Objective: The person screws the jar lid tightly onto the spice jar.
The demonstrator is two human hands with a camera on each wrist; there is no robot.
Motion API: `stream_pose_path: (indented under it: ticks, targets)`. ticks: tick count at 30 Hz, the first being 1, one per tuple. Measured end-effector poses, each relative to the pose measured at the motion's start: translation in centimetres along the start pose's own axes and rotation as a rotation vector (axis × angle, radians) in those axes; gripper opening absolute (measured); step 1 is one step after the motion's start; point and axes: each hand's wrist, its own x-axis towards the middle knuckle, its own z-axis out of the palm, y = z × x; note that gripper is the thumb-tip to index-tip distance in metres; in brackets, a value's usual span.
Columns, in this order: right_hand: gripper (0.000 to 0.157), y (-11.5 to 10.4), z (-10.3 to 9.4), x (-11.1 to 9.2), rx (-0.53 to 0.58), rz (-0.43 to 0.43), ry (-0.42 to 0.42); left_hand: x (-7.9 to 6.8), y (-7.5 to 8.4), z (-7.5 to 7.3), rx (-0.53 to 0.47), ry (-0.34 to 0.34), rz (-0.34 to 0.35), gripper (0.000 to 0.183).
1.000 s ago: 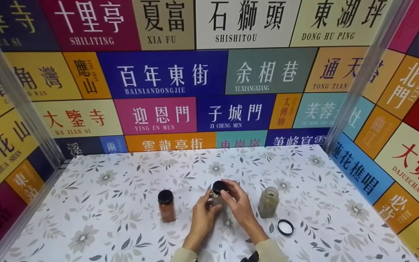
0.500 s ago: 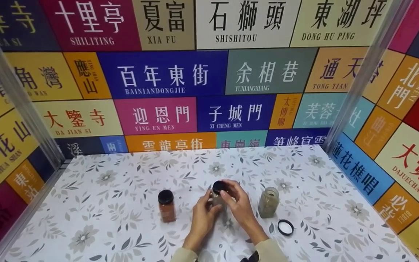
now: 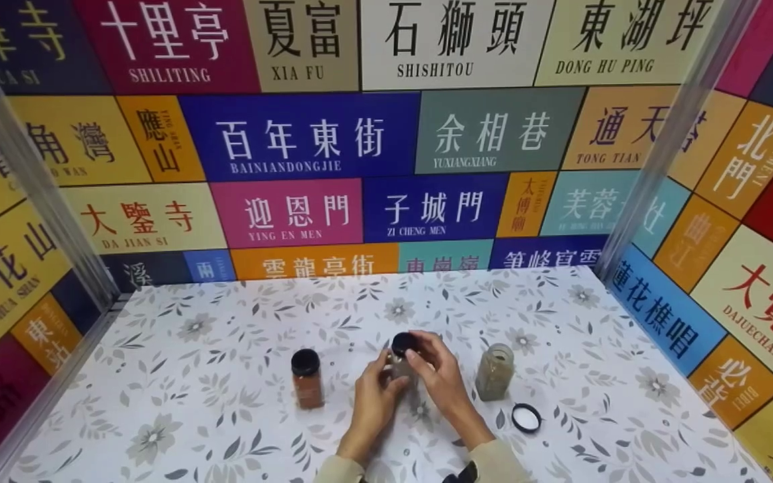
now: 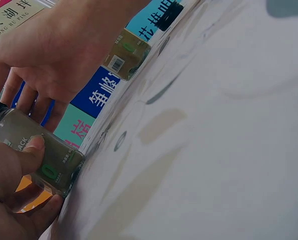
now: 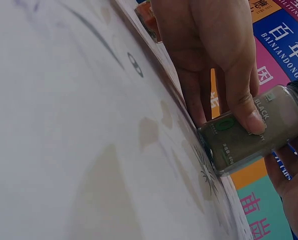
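My left hand grips the body of a square glass spice jar of grey-brown powder, printed with "BLACK". The jar stands upright on the table, its base at the cloth. My right hand has its thumb and fingers around the black screw cap on top. In the left wrist view, the left thumb presses the label side while the right fingers reach behind the cap. To the right stands a similar uncapped jar of olive-brown powder, with its black cap lying white inside up beside it.
A jar of reddish powder with its black lid on stands to the left of my hands. The table's cloth has a grey leaf and flower print. Panels with coloured signs enclose the back and sides.
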Motion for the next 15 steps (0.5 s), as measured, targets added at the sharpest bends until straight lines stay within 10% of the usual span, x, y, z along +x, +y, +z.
stream_pose_path:
  ticks: [15]
  targets:
    - [0.043, -0.09, -0.08, -0.01, -0.009, 0.002, 0.001, 0.05, 0.05, 0.06, -0.001, 0.004, -0.009, 0.059]
